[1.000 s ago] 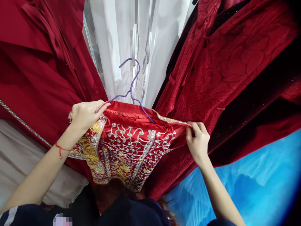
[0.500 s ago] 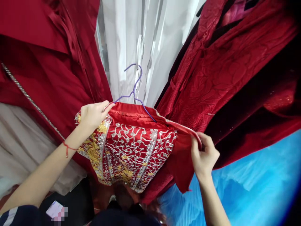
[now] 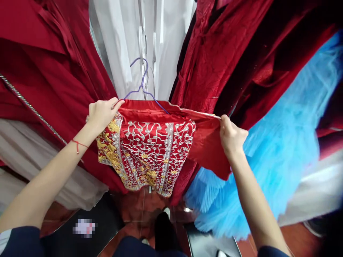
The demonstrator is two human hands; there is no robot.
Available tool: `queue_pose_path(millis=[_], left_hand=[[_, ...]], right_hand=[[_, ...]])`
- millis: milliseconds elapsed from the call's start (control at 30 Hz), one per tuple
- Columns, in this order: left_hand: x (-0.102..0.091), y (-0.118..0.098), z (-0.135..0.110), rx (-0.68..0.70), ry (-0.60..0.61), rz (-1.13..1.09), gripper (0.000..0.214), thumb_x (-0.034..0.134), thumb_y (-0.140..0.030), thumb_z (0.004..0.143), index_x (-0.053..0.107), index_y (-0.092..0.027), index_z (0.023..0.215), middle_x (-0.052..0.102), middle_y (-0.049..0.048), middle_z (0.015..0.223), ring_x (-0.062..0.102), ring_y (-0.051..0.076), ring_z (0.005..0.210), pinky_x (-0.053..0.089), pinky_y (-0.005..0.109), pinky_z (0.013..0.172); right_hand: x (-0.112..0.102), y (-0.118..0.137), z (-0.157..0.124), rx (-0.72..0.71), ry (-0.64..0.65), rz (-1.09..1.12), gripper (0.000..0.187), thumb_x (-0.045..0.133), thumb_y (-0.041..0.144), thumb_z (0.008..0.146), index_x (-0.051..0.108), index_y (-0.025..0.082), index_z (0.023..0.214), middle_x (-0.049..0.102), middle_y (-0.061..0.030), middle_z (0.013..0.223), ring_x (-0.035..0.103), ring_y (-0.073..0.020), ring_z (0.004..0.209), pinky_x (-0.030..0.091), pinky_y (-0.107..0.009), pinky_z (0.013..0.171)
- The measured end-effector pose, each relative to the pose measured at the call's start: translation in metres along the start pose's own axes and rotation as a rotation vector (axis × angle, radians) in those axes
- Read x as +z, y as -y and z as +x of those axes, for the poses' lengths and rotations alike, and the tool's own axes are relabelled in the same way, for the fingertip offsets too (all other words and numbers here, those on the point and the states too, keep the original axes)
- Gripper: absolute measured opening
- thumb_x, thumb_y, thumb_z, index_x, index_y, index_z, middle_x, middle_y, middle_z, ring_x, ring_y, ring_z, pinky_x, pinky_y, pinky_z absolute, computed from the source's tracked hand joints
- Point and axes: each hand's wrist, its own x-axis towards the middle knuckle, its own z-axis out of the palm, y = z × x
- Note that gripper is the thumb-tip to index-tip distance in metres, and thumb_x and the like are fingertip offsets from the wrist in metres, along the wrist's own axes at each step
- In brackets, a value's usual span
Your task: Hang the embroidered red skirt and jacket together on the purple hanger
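A red bodice (image 3: 150,153) with silver and gold embroidery spreads out in front of me. A purple wire hanger (image 3: 141,86) rises from its neckline, with the hook uppermost. My left hand (image 3: 102,114) pinches the upper left corner of the bodice, close to the hanger's left arm. At the opposite end, my right hand (image 3: 232,135) is closed on the top edge of a plain red flap (image 3: 207,142), stretching it out to the side. My right fingertips are partly hidden behind the fist.
Dark red gowns (image 3: 50,75) hang at the left, and a patterned red dress (image 3: 211,60) at the right. White garments (image 3: 115,43) hang behind the hanger. Blue tulle (image 3: 278,142) fills the right side. A black surface (image 3: 102,228) stands low at the left, over red floor tiles (image 3: 134,210).
The flap's top edge has straightened as my right hand pulls it taut. My view has shifted, showing more floor and blue tulle. Both hands keep their grip.
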Motion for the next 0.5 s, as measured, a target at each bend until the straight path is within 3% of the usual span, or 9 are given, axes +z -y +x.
queue_pose_path(millis=[133,233,300,367,400,500], left_hand=[[-0.014,-0.002,0.000,-0.016,0.035,-0.038,0.040,0.042,-0.054,0.098,0.066,-0.024,0.087,0.066,0.0078,0.070,0.062,0.026,0.079,0.033,0.032,0.065],[-0.015,-0.011,-0.002,-0.064,0.067,-0.062,0.041,0.041,-0.055,0.098,0.065,-0.023,0.089,0.065,0.0092,0.073,0.062,0.027,0.080,0.034,0.034,0.068],[-0.012,-0.017,-0.004,-0.083,0.080,-0.061,0.043,0.039,-0.055,0.098,0.066,-0.023,0.089,0.066,0.0099,0.074,0.061,0.027,0.079,0.034,0.033,0.068],[-0.010,-0.022,-0.007,-0.089,0.089,-0.050,0.044,0.037,-0.055,0.098,0.066,-0.022,0.091,0.067,0.0108,0.076,0.061,0.026,0.078,0.034,0.033,0.066],[-0.010,-0.024,-0.008,-0.091,0.090,-0.041,0.045,0.036,-0.055,0.099,0.067,-0.022,0.092,0.069,0.0117,0.078,0.062,0.027,0.077,0.034,0.033,0.065],[-0.012,-0.026,-0.010,-0.100,0.084,-0.010,0.047,0.035,-0.054,0.099,0.068,-0.021,0.097,0.071,0.0150,0.083,0.063,0.028,0.076,0.033,0.034,0.063]], right_hand=[[-0.031,0.010,-0.009,-0.034,0.107,-0.039,0.040,0.038,0.045,0.103,0.071,0.023,0.102,0.053,-0.0004,0.060,0.030,-0.0083,0.046,0.015,-0.028,0.052],[-0.046,0.059,-0.042,0.110,0.163,-0.068,0.042,0.035,0.043,0.105,0.067,0.016,0.101,0.055,-0.0032,0.059,0.038,-0.0101,0.049,0.018,-0.028,0.053],[-0.045,0.101,-0.068,0.075,0.231,-0.054,0.031,0.041,0.032,0.102,0.066,0.014,0.097,0.052,-0.0014,0.053,0.037,-0.0104,0.044,0.018,-0.027,0.050],[-0.040,0.139,-0.086,-0.028,0.311,-0.003,0.018,0.050,0.021,0.094,0.064,0.015,0.104,0.062,-0.0031,0.062,0.045,-0.0108,0.045,0.022,-0.026,0.049],[-0.037,0.154,-0.090,-0.096,0.374,0.022,0.021,0.047,0.016,0.093,0.063,0.014,0.108,0.067,-0.0067,0.071,0.051,-0.0122,0.049,0.025,-0.026,0.050],[-0.032,0.181,-0.085,-0.034,0.363,-0.007,0.032,0.031,0.022,0.102,0.060,0.012,0.110,0.068,-0.0106,0.073,0.059,-0.0165,0.055,0.028,-0.026,0.051]])
